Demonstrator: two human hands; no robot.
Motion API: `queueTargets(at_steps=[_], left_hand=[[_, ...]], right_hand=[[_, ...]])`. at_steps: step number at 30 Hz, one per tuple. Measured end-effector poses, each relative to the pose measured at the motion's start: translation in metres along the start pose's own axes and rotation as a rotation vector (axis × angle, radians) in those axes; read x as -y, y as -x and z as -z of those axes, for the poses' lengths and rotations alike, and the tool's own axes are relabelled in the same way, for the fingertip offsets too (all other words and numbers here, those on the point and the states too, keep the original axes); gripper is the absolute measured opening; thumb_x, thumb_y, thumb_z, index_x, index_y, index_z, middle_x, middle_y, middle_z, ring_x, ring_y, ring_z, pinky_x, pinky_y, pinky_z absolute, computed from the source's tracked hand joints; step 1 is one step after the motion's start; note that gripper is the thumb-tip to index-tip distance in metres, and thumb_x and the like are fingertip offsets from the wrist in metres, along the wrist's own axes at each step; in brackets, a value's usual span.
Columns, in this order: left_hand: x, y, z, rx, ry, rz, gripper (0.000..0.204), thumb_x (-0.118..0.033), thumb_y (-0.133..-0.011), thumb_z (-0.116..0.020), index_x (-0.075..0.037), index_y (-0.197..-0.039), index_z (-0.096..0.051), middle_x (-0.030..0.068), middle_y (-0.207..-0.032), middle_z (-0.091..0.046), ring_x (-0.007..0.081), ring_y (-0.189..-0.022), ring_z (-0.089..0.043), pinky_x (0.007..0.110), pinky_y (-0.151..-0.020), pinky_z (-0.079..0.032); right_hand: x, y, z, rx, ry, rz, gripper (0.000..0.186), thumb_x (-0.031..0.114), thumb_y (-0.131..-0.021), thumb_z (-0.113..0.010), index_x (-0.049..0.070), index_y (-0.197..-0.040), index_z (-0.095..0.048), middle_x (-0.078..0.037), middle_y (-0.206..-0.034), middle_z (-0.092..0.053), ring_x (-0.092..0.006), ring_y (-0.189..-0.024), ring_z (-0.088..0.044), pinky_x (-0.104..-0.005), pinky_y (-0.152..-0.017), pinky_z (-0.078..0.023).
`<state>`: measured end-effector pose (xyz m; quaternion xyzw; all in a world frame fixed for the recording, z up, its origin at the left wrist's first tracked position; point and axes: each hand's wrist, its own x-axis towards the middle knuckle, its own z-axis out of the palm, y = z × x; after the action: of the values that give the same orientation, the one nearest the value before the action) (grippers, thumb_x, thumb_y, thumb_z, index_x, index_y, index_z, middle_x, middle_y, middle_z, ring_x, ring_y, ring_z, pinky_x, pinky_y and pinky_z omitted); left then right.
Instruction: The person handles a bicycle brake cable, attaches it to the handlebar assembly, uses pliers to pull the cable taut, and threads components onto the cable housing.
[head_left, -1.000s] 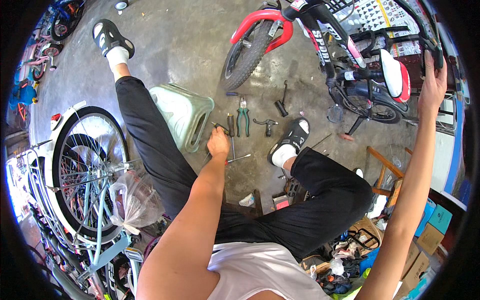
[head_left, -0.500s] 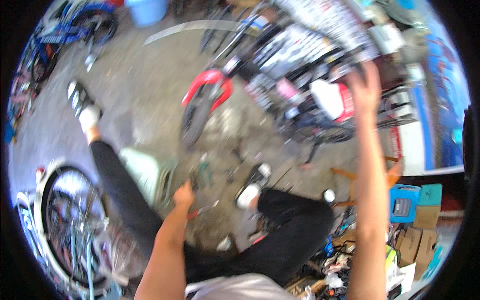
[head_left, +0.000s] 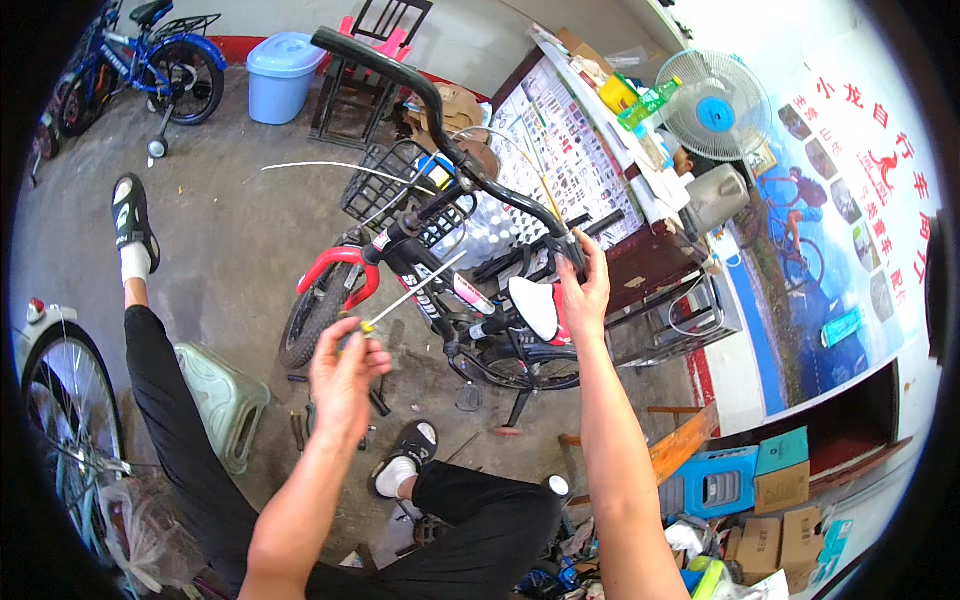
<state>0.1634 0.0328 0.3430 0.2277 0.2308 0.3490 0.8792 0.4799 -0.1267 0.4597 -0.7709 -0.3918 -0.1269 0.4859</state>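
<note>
A screwdriver [head_left: 415, 292] with a long thin shaft is held in my left hand [head_left: 342, 380], its handle mostly hidden by the fingers. The shaft points up and right across the frame of a small black, white and red bicycle [head_left: 405, 255]. My right hand [head_left: 585, 285] is closed round the right end of the bicycle's black handlebar [head_left: 430, 105], beside the brake lever. Below that hand is the white and red saddle [head_left: 535, 308]. A thin white cable [head_left: 310, 165] sticks out leftward from near the black wire basket [head_left: 365, 195].
Several hand tools [head_left: 298, 430] lie on the floor between my feet, near a pale green plastic stool [head_left: 222, 405]. Another bicycle's wheel [head_left: 75, 390] stands at left. A cluttered desk [head_left: 650, 205] with a fan [head_left: 713, 105] is at right; boxes [head_left: 780, 545] are at lower right.
My left hand has risen from the tools on the floor and now holds the screwdriver up before the bicycle. My right hand stays at the handlebar; the view has shifted and is sharper.
</note>
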Motion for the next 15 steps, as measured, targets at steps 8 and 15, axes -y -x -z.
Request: queueTargets(at_steps=[8, 15], left_hand=[[0.083, -0.011, -0.078, -0.043, 0.229, 0.207, 0.015, -0.015, -0.105, -0.066, -0.012, -0.120, -0.063, 0.0027, -0.092, -0.068, 0.0135, -0.078, -0.067, 0.031, -0.072, -0.058], [0.092, -0.027, -0.095, -0.014, 0.236, 0.206, 0.013, -0.015, -0.105, -0.066, -0.012, -0.117, -0.063, 0.0032, -0.093, -0.069, 0.0138, -0.078, -0.067, 0.031, -0.072, -0.058]], right_hand=[[0.008, -0.002, -0.002, 0.030, -0.103, -0.029, 0.046, 0.005, -0.096, -0.074, 0.003, -0.140, -0.060, -0.006, -0.121, -0.065, -0.0145, -0.109, -0.062, -0.0308, -0.097, -0.050], [0.007, -0.003, -0.001, 0.020, -0.075, -0.016, 0.046, 0.007, -0.096, -0.075, 0.003, -0.140, -0.060, -0.006, -0.119, -0.065, -0.0145, -0.108, -0.063, -0.0308, -0.095, -0.051]])
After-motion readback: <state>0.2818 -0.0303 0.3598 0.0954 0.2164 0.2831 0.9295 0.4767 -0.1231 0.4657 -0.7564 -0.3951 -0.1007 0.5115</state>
